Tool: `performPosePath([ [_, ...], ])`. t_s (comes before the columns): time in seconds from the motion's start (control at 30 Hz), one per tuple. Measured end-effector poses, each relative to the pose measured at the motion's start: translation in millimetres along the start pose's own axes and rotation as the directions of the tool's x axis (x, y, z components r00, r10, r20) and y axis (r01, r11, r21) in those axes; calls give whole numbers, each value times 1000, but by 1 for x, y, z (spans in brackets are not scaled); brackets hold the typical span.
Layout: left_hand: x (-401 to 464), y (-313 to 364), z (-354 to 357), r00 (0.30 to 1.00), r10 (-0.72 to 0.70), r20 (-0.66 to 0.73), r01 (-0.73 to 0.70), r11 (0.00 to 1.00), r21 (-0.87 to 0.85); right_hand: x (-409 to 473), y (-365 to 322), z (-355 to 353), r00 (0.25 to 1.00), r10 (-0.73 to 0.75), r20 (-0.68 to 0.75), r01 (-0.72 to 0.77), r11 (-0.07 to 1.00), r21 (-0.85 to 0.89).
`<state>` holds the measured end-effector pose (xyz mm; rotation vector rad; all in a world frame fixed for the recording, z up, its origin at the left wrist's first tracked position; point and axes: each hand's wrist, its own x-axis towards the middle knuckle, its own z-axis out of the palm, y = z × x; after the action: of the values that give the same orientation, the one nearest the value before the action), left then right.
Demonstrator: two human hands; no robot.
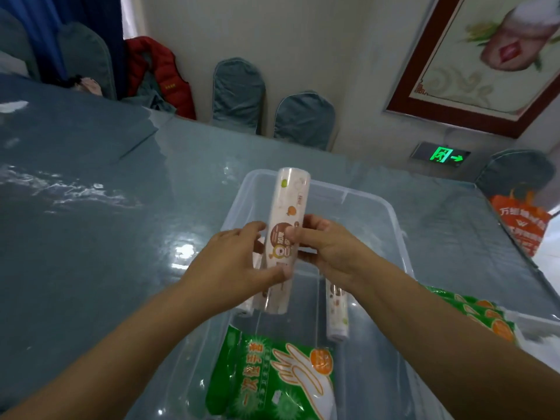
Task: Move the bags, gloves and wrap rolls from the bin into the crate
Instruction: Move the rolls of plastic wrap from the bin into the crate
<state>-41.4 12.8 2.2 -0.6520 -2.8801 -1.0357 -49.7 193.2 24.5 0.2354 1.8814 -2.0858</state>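
Glass table (91, 237), clear bin (391, 213) w/ glove pack (272, 380); both hands' grip round wrap roll (291, 201).

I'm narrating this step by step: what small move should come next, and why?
Probably lower the wrap roll into the clear container below. Both the left hand and the right hand hold it above the container, where another roll and a glove pack already lie.

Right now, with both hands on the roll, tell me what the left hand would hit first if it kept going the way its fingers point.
The left hand points right, straight into the white printed wrap roll it already grips; the right hand lies just beyond.
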Motion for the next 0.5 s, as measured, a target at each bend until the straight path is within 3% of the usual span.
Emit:
performPosePath([
  [0.07,7,2,0,998,-59,25,62,993,-104,4,-7,6,999,-45,17,43,996,75],
  [0.13,16,-5,-1,995,-98,-20,96,990,-100,11,-11,9,996,-91,21,88,991,97],
  [0.23,42,-21,-9,982,-142,-128,120,979,-162,30,-6,4,987,-126,-100,129,992,20],
  [0.4,85,-36,-9,975,-220,17,193,813,-550,67,61,-3,951,117,-286,-194,946,-259],
  [0.5,95,-42,2,981,-189,48,183,809,-558,86,108,5,926,181,-332,-307,872,-382],
])
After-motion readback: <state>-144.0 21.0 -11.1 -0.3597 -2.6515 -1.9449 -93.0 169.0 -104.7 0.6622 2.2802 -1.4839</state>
